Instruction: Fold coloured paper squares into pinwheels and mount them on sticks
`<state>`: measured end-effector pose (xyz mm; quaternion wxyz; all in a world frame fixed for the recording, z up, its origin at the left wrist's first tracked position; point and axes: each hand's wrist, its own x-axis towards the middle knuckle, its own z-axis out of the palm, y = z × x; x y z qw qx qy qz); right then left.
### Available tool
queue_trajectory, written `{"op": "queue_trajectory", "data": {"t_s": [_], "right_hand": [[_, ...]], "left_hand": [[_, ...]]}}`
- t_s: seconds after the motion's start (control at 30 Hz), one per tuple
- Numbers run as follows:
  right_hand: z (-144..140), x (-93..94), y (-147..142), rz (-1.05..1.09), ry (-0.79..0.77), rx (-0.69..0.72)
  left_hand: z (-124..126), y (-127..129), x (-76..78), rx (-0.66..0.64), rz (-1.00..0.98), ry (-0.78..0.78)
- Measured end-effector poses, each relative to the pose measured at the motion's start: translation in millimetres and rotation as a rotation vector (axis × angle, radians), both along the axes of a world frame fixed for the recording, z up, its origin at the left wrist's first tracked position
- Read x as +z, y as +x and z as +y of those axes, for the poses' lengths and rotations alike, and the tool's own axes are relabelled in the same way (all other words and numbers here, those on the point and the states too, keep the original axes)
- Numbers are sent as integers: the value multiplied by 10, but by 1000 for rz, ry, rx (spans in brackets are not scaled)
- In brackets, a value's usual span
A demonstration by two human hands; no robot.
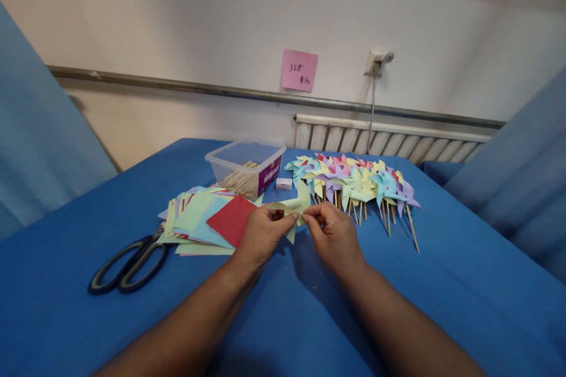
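Here you are, both hands up over the blue surface (464, 288), and right between them, at the centre of your dial, sits the pale green paper (303, 193), its pointed corners fanning out! Your left hand (264, 231) comes in from eight o'clock, its grip pinching a curled flap between thumb and fingers. Over at four o'clock is your right hand (336, 237), thumb and forefinger pressed together on the paper's middle; the fine detail in there is too small to tell.

Look to nine o'clock: a loose stack of coloured paper squares (194, 215), a red square (230, 219) on top beside your left hand. Farther out, between eight and nine, lie the dark-handled scissors (132, 264). At ten to eleven, the clear tub (270, 174) holds thin sticks (241, 181), a small box (283, 184) just beside it. And at two o'clock, a crowd of pinwheels (360, 184) on sticks!
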<state>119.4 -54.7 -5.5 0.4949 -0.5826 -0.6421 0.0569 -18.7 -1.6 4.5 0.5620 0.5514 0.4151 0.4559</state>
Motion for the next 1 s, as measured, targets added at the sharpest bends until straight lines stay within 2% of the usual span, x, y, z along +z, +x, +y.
{"op": "queue_trajectory", "data": {"t_s": [0.2,0.47,0.77,1.0], "right_hand": [[-16,11,-13,6,-27,-11],[-31,32,-15,-20,-27,-15],[-34,23,-19,-30,-20,-10],[-33,26,-19,19,-34,-5]], "left_hand": [[-57,15,81,10,-55,-53],[-101,24,105,-26,-129,-176],[-62,18,66,29,-33,-48],[-25,11,20,19,35,-12]]}}
